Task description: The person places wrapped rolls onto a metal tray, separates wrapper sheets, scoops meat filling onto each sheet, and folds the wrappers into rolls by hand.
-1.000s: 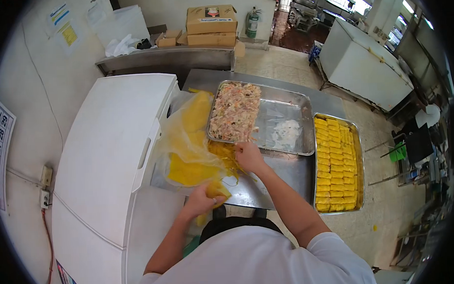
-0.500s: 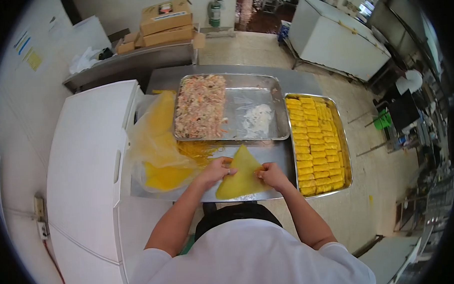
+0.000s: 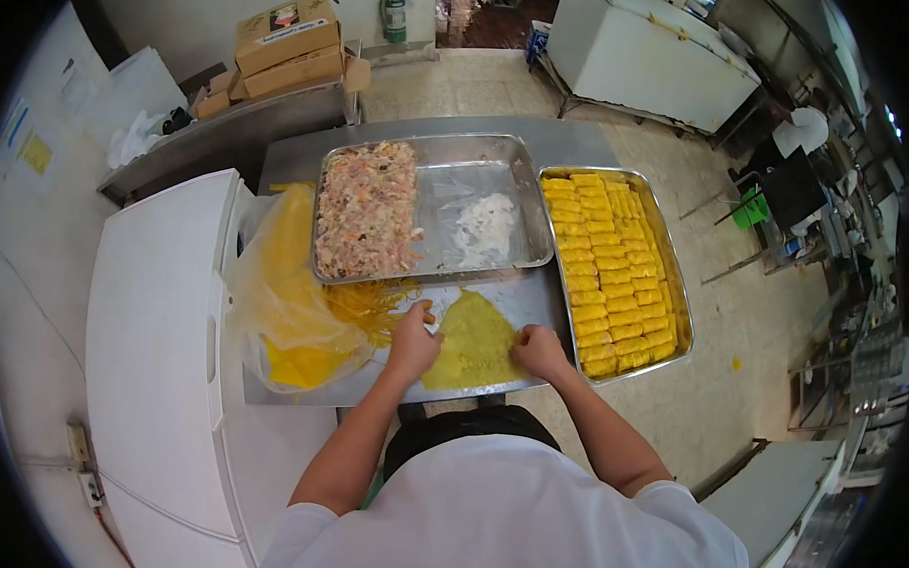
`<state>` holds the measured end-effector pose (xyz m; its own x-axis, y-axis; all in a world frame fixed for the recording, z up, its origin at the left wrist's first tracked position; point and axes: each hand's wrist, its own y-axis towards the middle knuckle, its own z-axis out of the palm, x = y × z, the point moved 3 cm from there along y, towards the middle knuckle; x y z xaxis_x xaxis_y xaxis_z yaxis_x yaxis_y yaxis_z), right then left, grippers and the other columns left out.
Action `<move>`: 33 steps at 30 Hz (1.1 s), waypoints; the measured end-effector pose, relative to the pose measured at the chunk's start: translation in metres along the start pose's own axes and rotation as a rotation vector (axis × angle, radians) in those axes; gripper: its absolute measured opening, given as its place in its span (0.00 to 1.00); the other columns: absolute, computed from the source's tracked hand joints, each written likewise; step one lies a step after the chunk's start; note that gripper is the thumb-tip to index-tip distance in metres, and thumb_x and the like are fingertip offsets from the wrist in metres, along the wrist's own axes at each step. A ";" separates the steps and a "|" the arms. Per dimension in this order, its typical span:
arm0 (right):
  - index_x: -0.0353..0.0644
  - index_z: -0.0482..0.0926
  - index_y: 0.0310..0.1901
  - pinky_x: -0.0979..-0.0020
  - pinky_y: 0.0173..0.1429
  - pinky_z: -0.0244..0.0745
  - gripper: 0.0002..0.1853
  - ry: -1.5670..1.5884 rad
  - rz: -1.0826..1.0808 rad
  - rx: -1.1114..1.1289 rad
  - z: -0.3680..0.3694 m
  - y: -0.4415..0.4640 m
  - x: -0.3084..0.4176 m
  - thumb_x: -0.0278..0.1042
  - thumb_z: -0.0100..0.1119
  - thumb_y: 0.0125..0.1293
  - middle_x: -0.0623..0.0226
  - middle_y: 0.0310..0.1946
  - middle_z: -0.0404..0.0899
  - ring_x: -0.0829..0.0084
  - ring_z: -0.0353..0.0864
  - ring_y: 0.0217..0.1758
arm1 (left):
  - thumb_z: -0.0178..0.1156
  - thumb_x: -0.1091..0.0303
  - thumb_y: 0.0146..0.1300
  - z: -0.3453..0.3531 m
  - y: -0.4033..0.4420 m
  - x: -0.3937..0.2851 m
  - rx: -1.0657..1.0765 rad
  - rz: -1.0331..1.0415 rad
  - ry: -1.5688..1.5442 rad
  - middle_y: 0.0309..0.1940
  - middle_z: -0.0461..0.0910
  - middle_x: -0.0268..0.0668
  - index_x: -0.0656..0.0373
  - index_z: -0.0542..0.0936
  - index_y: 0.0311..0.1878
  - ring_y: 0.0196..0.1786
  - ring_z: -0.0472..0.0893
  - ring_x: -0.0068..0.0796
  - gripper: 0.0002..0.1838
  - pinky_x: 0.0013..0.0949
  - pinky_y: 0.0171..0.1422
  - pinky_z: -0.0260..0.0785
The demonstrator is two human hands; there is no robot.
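A thin yellow-green wrapper sheet (image 3: 472, 341), roughly triangular, lies spread on the metal table in front of me. My left hand (image 3: 414, 343) is closed at its left edge; a small orange-brown patch and a white spot show at the fingers, too small to identify. At the right edge, my right hand (image 3: 540, 352) has its fingers curled and pressed on the sheet. Beyond both hands stands a metal tray (image 3: 538, 196) with chopped filling (image 3: 365, 209) on its left side and white paste (image 3: 486, 228) on its right.
A second tray (image 3: 688, 321) of yellow rolls (image 3: 615, 278) stands at the right. On the left, a plastic bag (image 3: 293, 290) holds yellow sheets, with yellow strips (image 3: 370, 305) beside it. A white freezer (image 3: 155, 314) flanks the table (image 3: 434, 129).
The wrapper has come down from a raised, tilted position to lie flatter on the table. My hands have turned more knuckles-up at its sides. The whole view has shifted slightly.
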<state>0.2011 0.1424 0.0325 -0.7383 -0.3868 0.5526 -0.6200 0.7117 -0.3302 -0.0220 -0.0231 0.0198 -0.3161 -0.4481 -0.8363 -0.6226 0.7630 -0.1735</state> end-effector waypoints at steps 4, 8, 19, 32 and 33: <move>0.39 0.88 0.50 0.47 0.53 0.85 0.17 -0.353 0.072 -0.022 -0.010 -0.015 0.025 0.33 0.67 0.61 0.44 0.48 0.88 0.40 0.89 0.51 | 0.74 0.75 0.58 -0.006 -0.029 -0.006 -0.181 0.336 0.292 0.59 0.81 0.50 0.58 0.79 0.67 0.57 0.84 0.49 0.31 0.48 0.61 0.77; 0.41 0.86 0.56 0.49 0.61 0.82 0.20 -0.285 -0.357 -0.213 0.000 -0.010 0.053 0.35 0.66 0.62 0.49 0.53 0.85 0.45 0.84 0.57 | 0.75 0.65 0.60 -0.001 -0.056 -0.009 0.020 0.480 0.417 0.60 0.81 0.45 0.54 0.86 0.59 0.64 0.79 0.47 0.23 0.49 0.67 0.71; 0.45 0.81 0.65 0.48 0.74 0.69 0.22 -0.611 -0.369 -0.060 0.028 0.016 0.092 0.33 0.59 0.69 0.57 0.68 0.78 0.51 0.72 0.74 | 0.73 0.59 0.62 -0.013 -0.075 0.012 0.040 0.606 0.496 0.64 0.80 0.41 0.53 0.87 0.59 0.67 0.77 0.45 0.22 0.51 0.71 0.66; 0.39 0.77 0.68 0.41 0.79 0.66 0.26 -0.558 -0.572 -0.250 0.046 0.007 0.048 0.31 0.58 0.69 0.50 0.72 0.76 0.47 0.73 0.76 | 0.70 0.53 0.67 -0.025 -0.062 0.016 0.015 0.563 0.484 0.73 0.75 0.44 0.56 0.82 0.67 0.75 0.72 0.47 0.28 0.57 0.78 0.60; 0.38 0.77 0.68 0.42 0.79 0.67 0.25 -0.528 -0.602 -0.242 0.041 0.011 0.050 0.30 0.58 0.68 0.49 0.72 0.76 0.46 0.73 0.75 | 0.69 0.53 0.68 -0.025 -0.056 0.018 -0.044 0.530 0.515 0.74 0.75 0.44 0.57 0.82 0.67 0.76 0.71 0.48 0.29 0.57 0.79 0.60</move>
<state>0.1468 0.1074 0.0252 -0.3638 -0.9223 0.1306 -0.9187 0.3785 0.1133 -0.0107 -0.0851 0.0273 -0.8716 -0.1950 -0.4498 -0.3179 0.9233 0.2156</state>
